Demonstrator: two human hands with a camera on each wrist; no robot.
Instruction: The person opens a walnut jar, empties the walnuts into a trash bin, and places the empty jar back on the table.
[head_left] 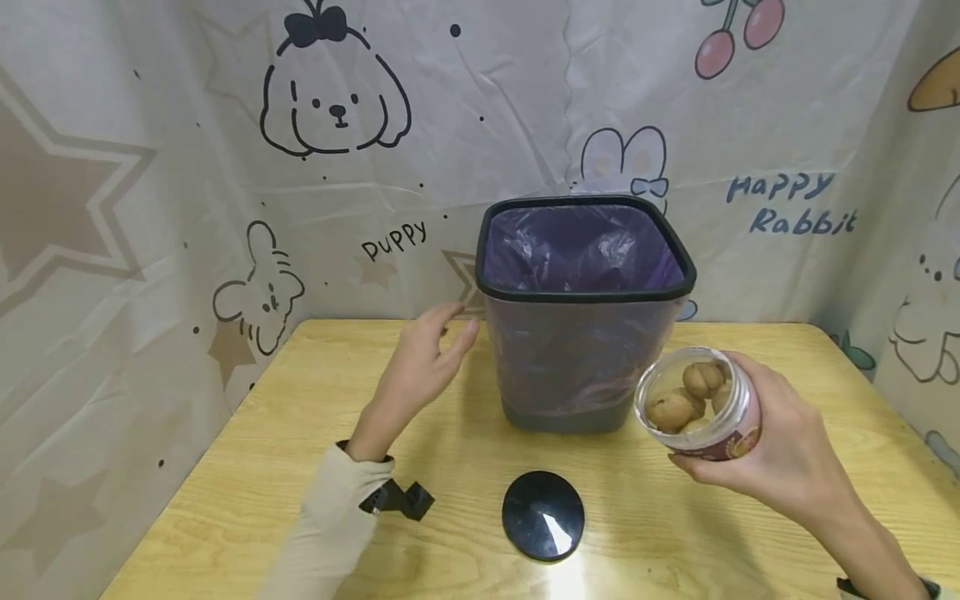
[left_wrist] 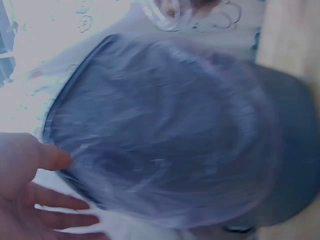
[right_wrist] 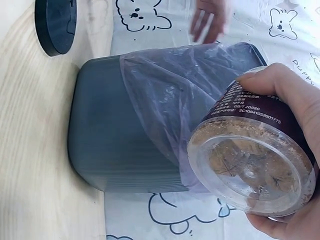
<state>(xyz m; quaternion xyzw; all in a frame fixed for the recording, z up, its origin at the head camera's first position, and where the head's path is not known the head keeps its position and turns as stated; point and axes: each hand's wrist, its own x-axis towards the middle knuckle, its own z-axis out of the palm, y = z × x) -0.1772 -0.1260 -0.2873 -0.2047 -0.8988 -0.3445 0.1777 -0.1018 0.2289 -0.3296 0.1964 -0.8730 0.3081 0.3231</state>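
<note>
My right hand (head_left: 787,437) grips a clear plastic jar (head_left: 738,437) by its side, to the right of the trash can (head_left: 570,358). The jar has no lid on and is tilted, its mouth facing the head camera; rounded brown pieces (head_left: 675,411) lie inside. In the right wrist view the dark label (right_wrist: 250,107) and crumbs near the jar's base show. A thin purple bag (head_left: 585,250) lines the can and folds over its dark rim. Just left of the can, my left hand (head_left: 423,354) holds nothing, fingers spread loosely; whether it touches the rim cannot be told.
A round black lid (head_left: 543,515) lies on the wooden table (head_left: 442,550) in front of the can. Behind the table hangs a pale cloth (head_left: 480,158) with cartoon drawings. A black wrist mount (head_left: 397,498) sticks out from my left cuff.
</note>
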